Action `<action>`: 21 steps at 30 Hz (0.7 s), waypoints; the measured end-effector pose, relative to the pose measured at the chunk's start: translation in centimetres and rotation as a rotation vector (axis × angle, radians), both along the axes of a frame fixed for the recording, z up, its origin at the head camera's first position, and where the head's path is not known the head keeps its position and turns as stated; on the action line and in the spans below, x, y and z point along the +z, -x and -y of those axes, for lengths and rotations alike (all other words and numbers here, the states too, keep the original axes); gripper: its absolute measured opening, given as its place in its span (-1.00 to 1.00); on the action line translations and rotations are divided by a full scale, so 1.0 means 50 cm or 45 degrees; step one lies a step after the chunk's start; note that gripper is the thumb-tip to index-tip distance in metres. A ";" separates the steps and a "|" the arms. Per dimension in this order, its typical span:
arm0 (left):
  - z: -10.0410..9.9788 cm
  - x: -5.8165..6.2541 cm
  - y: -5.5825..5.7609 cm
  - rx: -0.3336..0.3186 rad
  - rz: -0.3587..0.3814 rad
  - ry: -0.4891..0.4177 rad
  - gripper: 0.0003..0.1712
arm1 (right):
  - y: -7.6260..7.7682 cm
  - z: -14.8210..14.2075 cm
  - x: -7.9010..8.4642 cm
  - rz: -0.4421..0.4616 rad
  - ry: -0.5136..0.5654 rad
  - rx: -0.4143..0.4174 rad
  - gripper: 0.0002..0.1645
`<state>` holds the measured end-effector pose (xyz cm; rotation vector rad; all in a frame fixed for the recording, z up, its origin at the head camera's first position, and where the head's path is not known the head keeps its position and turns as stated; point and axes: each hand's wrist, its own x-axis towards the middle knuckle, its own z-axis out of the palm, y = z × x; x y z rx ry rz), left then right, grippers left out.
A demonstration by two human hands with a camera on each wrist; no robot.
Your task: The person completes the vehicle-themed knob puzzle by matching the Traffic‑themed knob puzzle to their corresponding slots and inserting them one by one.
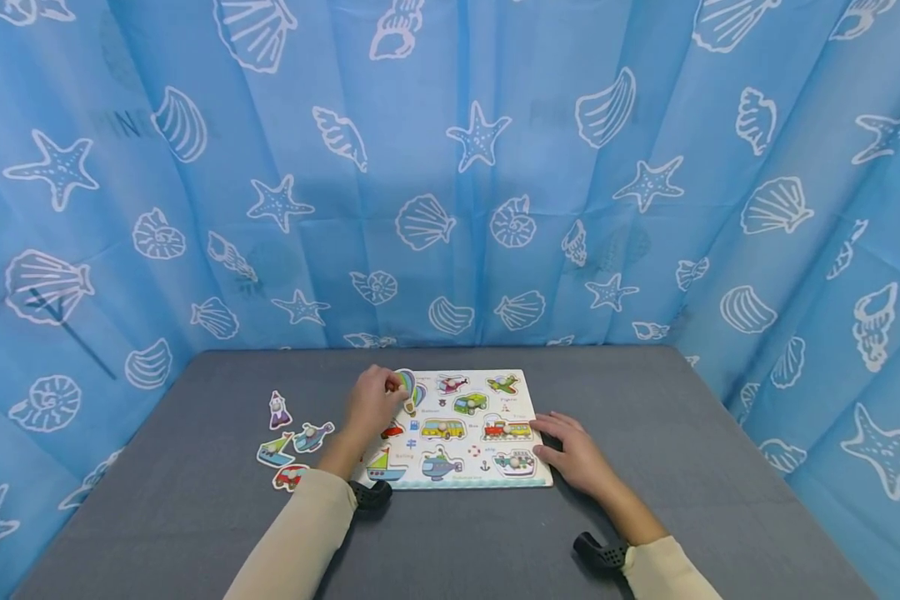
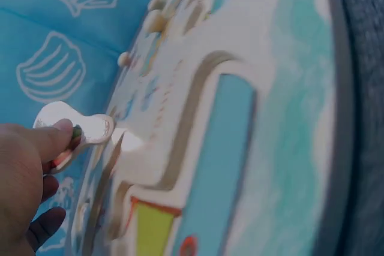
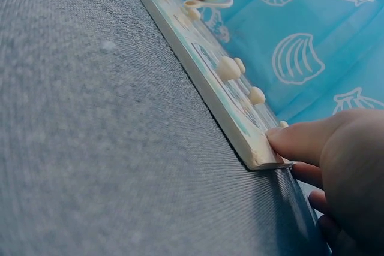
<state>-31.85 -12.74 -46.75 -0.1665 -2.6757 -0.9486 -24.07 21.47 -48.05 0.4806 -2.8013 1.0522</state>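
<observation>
My left hand (image 1: 371, 402) pinches a hot-air balloon puzzle piece (image 1: 406, 381) between thumb and fingers. The piece is tilted close over the balloon-shaped recess near the upper left of the wooden peg puzzle board (image 1: 457, 481). In the left wrist view, the pale edge of the balloon piece (image 2: 96, 129) shows beside the thumb. My right hand (image 1: 581, 457) rests against the board's right edge. Its thumb lies on the top near the corner in the right wrist view, with the other fingers along the side. A train piece (image 1: 506, 429) and a ship piece (image 1: 516, 463) sit nearby.
Left of the board lie a rocket piece (image 1: 278, 411), a sailboat piece (image 1: 275, 451), a helicopter-like blue piece (image 1: 313, 437) and a red car piece (image 1: 288, 477). A grey cloth covers the table (image 1: 465, 542). Behind it hangs a blue shell-print curtain (image 1: 435, 275).
</observation>
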 end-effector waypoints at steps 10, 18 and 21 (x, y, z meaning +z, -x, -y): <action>-0.019 0.005 -0.002 0.030 0.030 0.129 -0.80 | 0.003 0.002 0.003 -0.022 0.001 0.011 -0.51; -0.019 -0.007 0.000 -0.014 0.019 0.248 -0.73 | 0.000 0.000 -0.002 -0.074 0.020 0.019 -0.51; -0.018 -0.011 -0.002 -0.051 0.028 0.262 -0.69 | -0.001 0.000 -0.003 -0.075 0.025 0.014 -0.51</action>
